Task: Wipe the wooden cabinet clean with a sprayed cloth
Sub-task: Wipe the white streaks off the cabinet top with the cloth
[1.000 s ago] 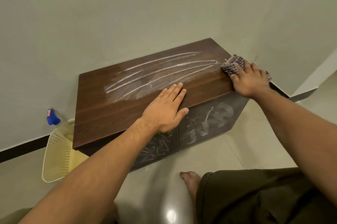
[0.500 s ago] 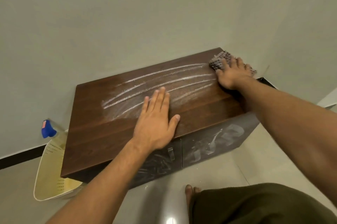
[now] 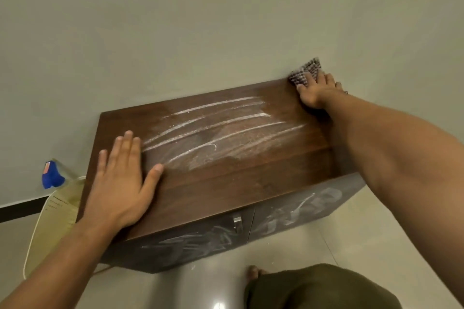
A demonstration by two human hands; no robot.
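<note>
A low dark wooden cabinet stands against the wall, its top streaked with white chalky dust across the middle. My right hand presses a checked brown cloth onto the far right corner of the top, against the wall. Flat on the near left part of the top lies my left hand, fingers spread, holding nothing. White scribbles cover the dark cabinet doors below, and a small metal handle shows between them.
A spray bottle with a blue trigger head sits in a pale yellow perforated basket on the floor, left of the cabinet. My bare foot and knee in dark olive cloth are on the glossy tiled floor in front.
My right hand slid the cloth from the near right edge back to the far right corner by the wall. My left hand shifted left along the cabinet top.
</note>
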